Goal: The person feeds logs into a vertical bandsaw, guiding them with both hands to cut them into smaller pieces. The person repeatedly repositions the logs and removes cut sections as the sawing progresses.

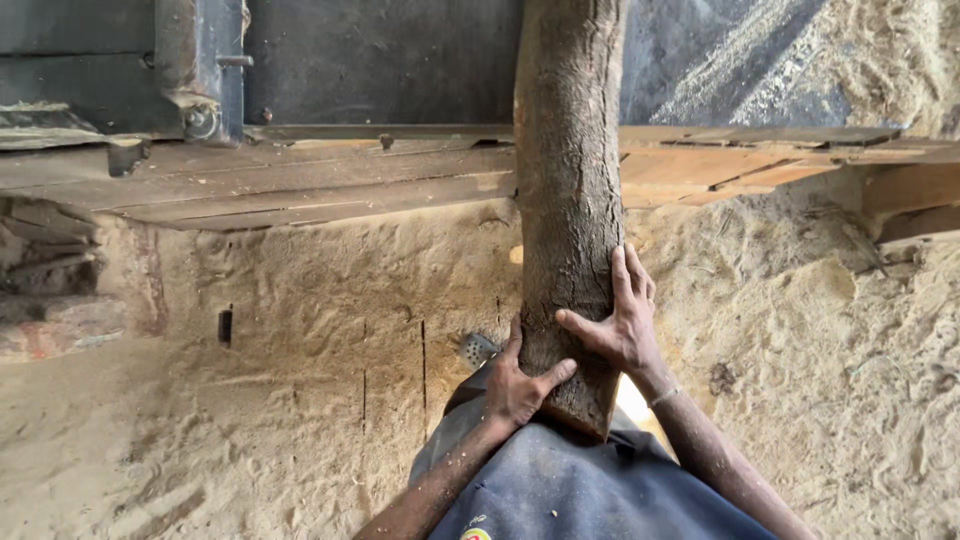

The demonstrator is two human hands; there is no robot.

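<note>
Bark-covered log [566,200] sits between left hand [515,385] and right hand [625,325], each grip clasping its near end

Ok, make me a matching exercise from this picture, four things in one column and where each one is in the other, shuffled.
Things:
1. log
2. left hand
3. right hand
4. wooden planks

Places:
A. lying flat across the bench, above the sawdust
B. gripping the log's lower left side
C. running up the middle of the view
D. spread on the log's right side

Pairs: 1-C, 2-B, 3-D, 4-A

Sawdust-covered floor [250,420], wooden planks [300,185], dark metal frame [215,60]
</note>
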